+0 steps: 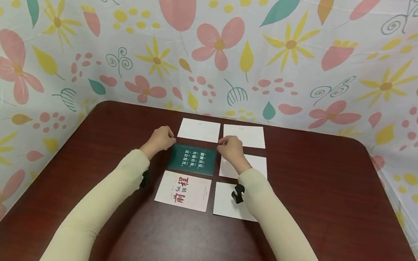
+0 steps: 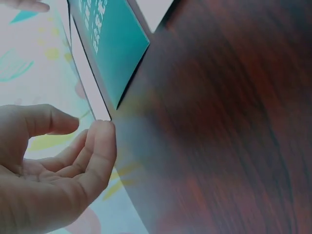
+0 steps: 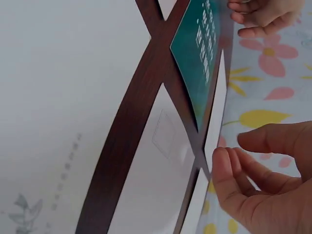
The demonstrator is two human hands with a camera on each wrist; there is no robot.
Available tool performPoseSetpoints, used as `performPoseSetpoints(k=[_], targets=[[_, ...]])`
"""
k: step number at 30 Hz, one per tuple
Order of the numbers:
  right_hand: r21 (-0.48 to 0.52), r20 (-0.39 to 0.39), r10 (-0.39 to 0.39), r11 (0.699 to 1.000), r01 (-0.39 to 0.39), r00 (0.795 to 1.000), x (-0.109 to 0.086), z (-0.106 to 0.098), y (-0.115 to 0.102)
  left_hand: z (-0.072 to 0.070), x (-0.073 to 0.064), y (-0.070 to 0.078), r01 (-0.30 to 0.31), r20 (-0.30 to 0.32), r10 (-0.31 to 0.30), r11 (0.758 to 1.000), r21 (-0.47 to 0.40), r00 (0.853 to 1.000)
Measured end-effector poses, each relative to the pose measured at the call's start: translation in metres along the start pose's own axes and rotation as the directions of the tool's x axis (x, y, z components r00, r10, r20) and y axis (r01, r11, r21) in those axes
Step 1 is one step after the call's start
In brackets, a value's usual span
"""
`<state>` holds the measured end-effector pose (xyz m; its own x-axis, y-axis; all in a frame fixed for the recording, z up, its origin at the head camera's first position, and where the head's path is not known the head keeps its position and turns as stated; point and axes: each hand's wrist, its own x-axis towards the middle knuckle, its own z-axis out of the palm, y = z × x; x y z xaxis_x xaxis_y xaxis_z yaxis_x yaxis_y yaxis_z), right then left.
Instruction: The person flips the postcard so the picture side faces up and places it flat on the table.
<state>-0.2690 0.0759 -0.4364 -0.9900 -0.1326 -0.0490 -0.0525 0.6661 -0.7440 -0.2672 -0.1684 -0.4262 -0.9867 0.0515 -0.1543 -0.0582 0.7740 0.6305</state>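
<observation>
My left hand (image 1: 161, 139) is at the near left corner of a blank white card (image 1: 198, 130) in the back row. In the left wrist view its index fingertip meets that card's corner (image 2: 101, 109), with the thumb held apart. Across from it, my right hand (image 1: 232, 148) hovers by the card's near right corner. The right wrist view shows that thumb and index finger (image 3: 223, 163) bent, a gap between them. Between the hands and a little nearer lies a teal card (image 1: 192, 159) with white characters.
A card with red characters (image 1: 191, 195) lies nearest on the left. The right column holds white cards: one at the back (image 1: 252, 137), one in the middle (image 1: 259, 166) partly under my right forearm, one in front (image 1: 227, 206). A floral cloth (image 1: 217, 73) hangs behind the dark table (image 1: 183, 248).
</observation>
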Motion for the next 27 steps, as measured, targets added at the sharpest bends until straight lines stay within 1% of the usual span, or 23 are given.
performPoseSetpoints(k=[3, 6, 9, 12, 14, 16, 19, 21, 23, 27], targets=[[0.051, -0.016, -0.005, 0.999, 0.006, 1.000, 0.007, 0.001, 0.004, 0.002, 0.007, -0.003, -0.009, -0.039, 0.007, 0.998, -0.064, 0.999], [0.103, -0.038, 0.002, 0.995, 0.002, 0.999, 0.013, 0.003, 0.006, 0.007, 0.014, -0.005, -0.027, -0.080, 0.017, 0.992, -0.123, 0.997], [0.150, -0.035, 0.013, 0.989, -0.008, 0.999, 0.019, 0.006, 0.008, 0.013, 0.021, -0.005, -0.044, -0.114, 0.025, 0.985, -0.166, 0.993], [0.196, -0.006, 0.028, 0.980, -0.026, 1.000, 0.023, 0.009, 0.006, 0.019, 0.026, -0.004, -0.055, -0.114, 0.032, 0.978, -0.201, 0.993], [0.211, 0.021, 0.035, 0.977, -0.039, 0.999, 0.025, 0.012, 0.005, 0.022, 0.029, -0.004, -0.056, -0.103, 0.034, 0.975, -0.214, 0.994], [0.200, 0.043, 0.035, 0.979, -0.043, 0.998, 0.027, 0.015, 0.003, 0.026, 0.032, -0.004, -0.056, -0.094, 0.036, 0.975, -0.216, 0.995], [0.171, 0.070, 0.031, 0.984, -0.042, 0.997, 0.029, 0.019, 0.001, 0.029, 0.036, -0.003, -0.062, -0.099, 0.042, 0.975, -0.212, 0.994], [0.161, 0.078, 0.030, 0.986, -0.042, 0.996, 0.030, 0.020, 0.000, 0.031, 0.039, -0.003, -0.070, -0.107, 0.048, 0.975, -0.212, 0.993], [0.172, 0.081, 0.033, 0.984, -0.047, 0.996, 0.030, 0.021, -0.002, 0.033, 0.040, -0.001, -0.072, -0.111, 0.048, 0.973, -0.218, 0.993], [0.195, 0.085, 0.048, 0.979, -0.063, 0.995, 0.030, 0.021, -0.005, 0.035, 0.041, 0.001, -0.062, -0.106, 0.037, 0.968, -0.242, 0.994]])
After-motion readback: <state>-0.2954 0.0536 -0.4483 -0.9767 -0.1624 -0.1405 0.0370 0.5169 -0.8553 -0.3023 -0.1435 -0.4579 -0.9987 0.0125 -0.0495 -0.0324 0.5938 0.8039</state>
